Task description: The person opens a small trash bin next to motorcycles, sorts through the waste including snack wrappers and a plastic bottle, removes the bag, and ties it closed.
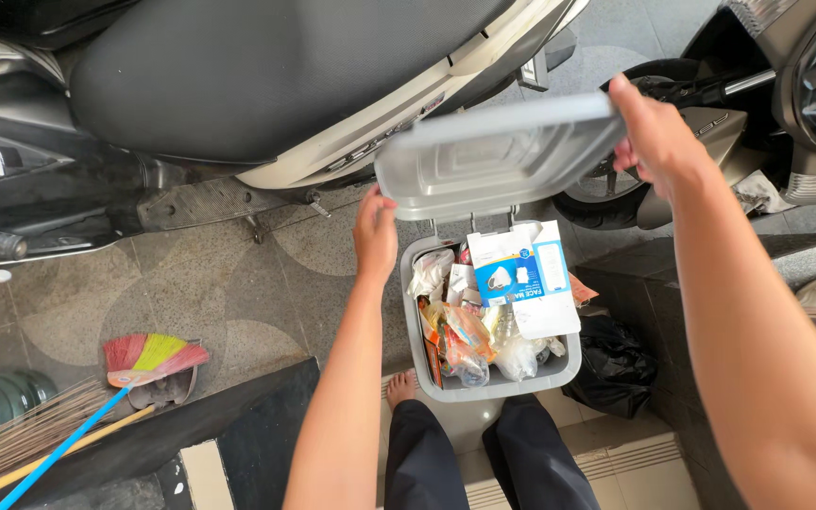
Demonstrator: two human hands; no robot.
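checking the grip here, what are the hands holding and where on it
Both hands hold the grey bin lid: left hand at its left edge, right hand at its right edge.

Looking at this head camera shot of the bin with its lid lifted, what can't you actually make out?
- Bin bottom: buried under the white box and wrappers.
- Lid underside: faces away from the camera.
- Left hand fingertips: hidden behind the lid's edge.
- Right hand fingers: curled behind the lid's far corner.
- Broom handle: cut off by the bottom-left frame edge.
- Black bag contents: opaque.
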